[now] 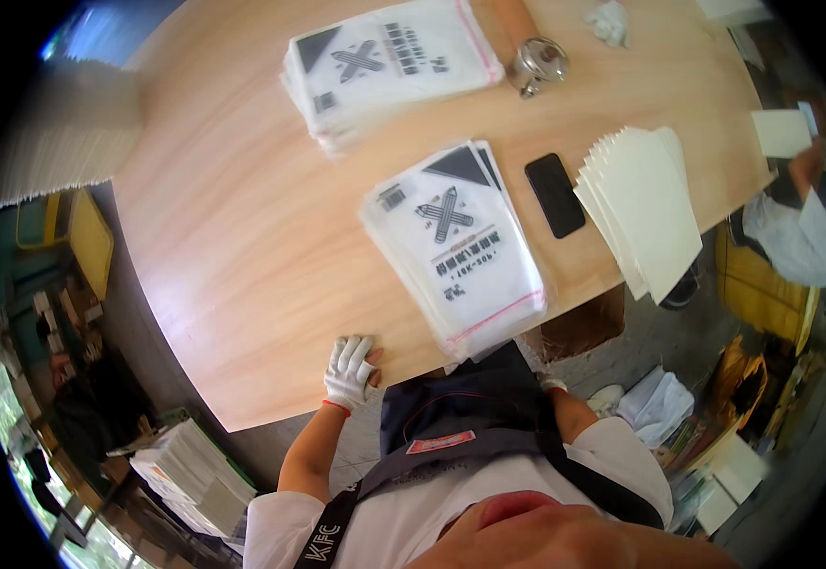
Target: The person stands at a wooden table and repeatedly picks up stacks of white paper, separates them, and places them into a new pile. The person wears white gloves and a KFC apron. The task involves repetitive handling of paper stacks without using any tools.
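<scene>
Our white-gloved left hand lies empty, loosely extended; gloved right hand, we can't tell. We'd best square translucent plastic bags gently.

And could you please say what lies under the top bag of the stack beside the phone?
Beneath the top bag, edges of more bags peek out on the left and upper right. Most of their faces, and the tabletop below, are covered.

This looks like a workshop handling paper goods: a broad wooden counter bears piled printed plastic bags and cream sheets, with paper stacks far left and another person right.
</scene>
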Motion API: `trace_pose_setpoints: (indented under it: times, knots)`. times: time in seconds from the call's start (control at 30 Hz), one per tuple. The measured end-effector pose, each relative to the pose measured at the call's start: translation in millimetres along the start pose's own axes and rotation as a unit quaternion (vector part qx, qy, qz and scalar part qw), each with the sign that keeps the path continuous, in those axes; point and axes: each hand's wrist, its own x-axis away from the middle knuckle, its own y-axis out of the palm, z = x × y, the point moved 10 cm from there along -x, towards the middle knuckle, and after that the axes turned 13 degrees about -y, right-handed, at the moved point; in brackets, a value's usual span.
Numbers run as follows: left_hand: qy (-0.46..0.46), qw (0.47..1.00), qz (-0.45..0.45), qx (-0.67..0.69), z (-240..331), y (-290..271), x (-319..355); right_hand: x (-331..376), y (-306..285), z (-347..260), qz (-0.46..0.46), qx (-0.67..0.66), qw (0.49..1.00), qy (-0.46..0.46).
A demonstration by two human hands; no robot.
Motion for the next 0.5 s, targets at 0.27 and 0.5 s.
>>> trace_pose_setpoints:
  times: [0.27,0.5]
  knots:
    - [-0.004,1.000,0.022,-0.008,5,-5,-1,-26,-21,21,0.071,-0.062,0.996,0.011]
    - [0.007,0.997,0.045,-0.057,19,-6,11,-60,-39,36,0.149,-0.020,0.988,-0.025]
